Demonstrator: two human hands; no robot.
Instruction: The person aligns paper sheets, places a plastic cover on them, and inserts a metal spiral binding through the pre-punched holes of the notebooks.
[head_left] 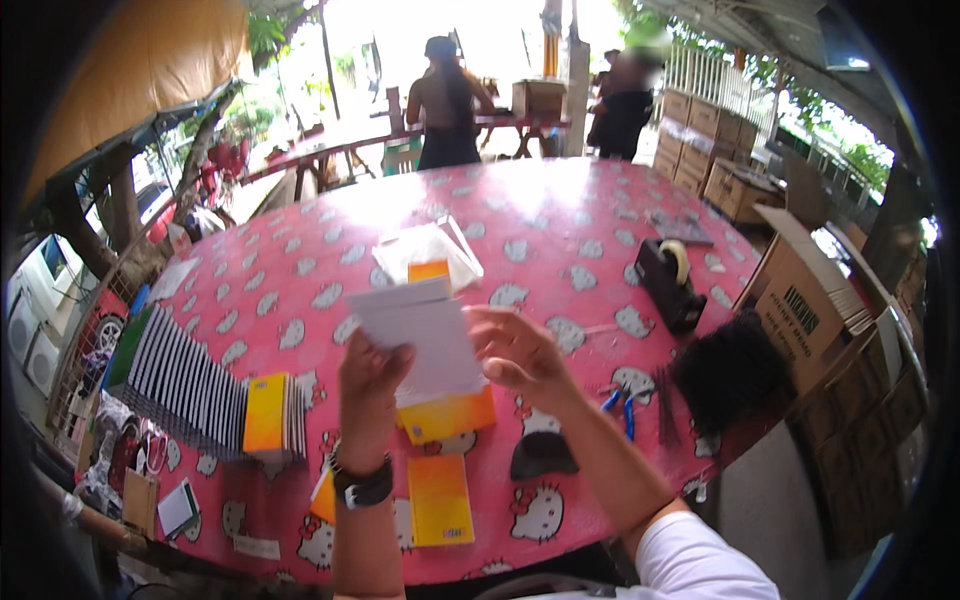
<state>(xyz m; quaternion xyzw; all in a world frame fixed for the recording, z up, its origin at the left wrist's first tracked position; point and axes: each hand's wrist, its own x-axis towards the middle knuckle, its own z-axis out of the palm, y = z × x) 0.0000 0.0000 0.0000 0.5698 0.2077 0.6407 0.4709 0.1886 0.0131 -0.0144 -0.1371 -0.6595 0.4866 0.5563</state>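
Observation:
In my left hand (375,375) is a thin stack of white paper sheets (425,340), gripped at its left edge with the thumb on top. My right hand (520,350) is at the sheets' right edge, fingers bent and apart; whether a fingertip touches the paper I cannot tell. Under the sheets lies a yellow-orange notebook (450,418), partly covered. Nearer to me is another yellow notebook (440,500). An orange cover (322,496) shows beside my left wrist. Past my hands, white sheets (460,250) lie loosely piled, with an orange piece (428,270) at their near side.
Left stands a long row of notebooks (190,380), ending in yellow ones (268,412). Right are a black tape dispenser (668,285), blue-handled pliers (627,412), a dark flat object (543,456), a black bristly pile (730,370) and a cardboard box (800,300). Two people (445,105) stand beyond.

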